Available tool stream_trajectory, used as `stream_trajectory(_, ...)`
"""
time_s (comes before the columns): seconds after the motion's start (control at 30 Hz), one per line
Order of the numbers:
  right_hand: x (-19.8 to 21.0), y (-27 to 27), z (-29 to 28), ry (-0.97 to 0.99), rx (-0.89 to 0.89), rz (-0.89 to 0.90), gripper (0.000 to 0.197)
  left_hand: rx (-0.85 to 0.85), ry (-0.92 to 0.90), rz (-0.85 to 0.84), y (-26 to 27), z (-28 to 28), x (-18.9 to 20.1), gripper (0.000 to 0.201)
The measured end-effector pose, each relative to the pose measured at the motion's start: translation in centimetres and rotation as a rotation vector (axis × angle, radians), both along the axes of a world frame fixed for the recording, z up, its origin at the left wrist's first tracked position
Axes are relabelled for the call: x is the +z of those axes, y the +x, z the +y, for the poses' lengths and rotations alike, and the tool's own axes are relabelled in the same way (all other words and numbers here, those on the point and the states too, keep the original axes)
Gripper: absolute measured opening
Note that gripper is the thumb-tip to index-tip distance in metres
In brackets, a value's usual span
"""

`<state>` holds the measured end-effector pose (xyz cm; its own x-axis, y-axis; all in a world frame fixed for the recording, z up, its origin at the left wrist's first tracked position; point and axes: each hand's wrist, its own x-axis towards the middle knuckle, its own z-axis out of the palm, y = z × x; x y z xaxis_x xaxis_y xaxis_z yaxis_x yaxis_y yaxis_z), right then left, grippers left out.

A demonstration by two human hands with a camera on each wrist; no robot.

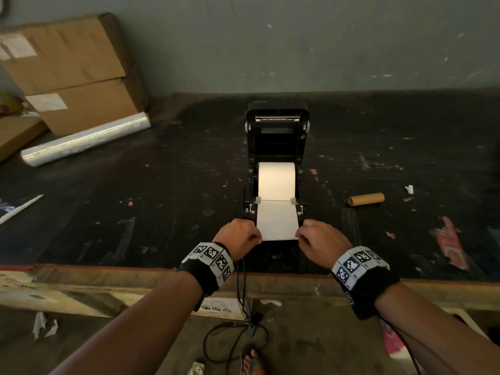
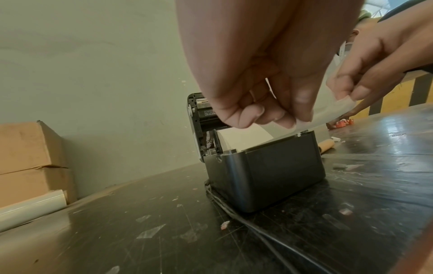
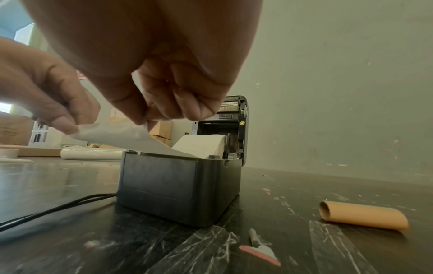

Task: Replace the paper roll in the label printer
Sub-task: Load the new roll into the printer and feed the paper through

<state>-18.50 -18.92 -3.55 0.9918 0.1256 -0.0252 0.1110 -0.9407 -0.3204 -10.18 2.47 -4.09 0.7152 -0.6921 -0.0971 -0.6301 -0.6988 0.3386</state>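
Observation:
A black label printer (image 1: 277,147) stands on the dark table with its lid swung up and back. A white paper roll (image 1: 276,181) sits in its bay, and a strip of paper (image 1: 277,220) runs from the roll forward over the front edge. My left hand (image 1: 239,238) pinches the strip's front left corner and my right hand (image 1: 322,240) pinches the front right corner. In the left wrist view the thumb and fingers (image 2: 302,103) clamp the paper edge (image 2: 328,115) above the printer body (image 2: 269,172). The right wrist view shows the roll (image 3: 201,145) behind the lifted strip (image 3: 121,135).
An empty brown cardboard core (image 1: 366,199) lies right of the printer, also near my right wrist (image 3: 363,215). Cardboard boxes (image 1: 70,69) and a roll of clear film (image 1: 86,139) sit at the back left. Black cables (image 1: 242,290) hang over the table's front edge. Tape scraps litter the table (image 1: 135,198).

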Motion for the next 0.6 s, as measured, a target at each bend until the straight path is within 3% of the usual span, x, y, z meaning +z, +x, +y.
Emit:
stream_trajectory(0.17, -0.6, -0.2, -0.1, 0.011, 0.017, 0.011, 0.025, -0.003, 0.031, 0.033, -0.1, 0.2, -0.3, 0.021)
stream_trajectory(0.3, -0.3, 0.3, -0.7, 0.120, 0.000, 0.030, 0.033, -0.011, 0.092, 0.181, 1.1, -0.1, 0.6, 0.023)
stream_trajectory(0.4, 1.8, 2.5, -2.5, 0.191, -0.061, -0.030, 0.039, 0.019, 0.034, 0.200, 4.0, -0.3, 3.5, 0.027)
stream_trajectory(0.6, 8.7, 10.2, -7.0, 0.227, -0.157, -0.133, 0.032, 0.247, -0.264, -0.013, 13.2, -2.2, 11.7, 0.034)
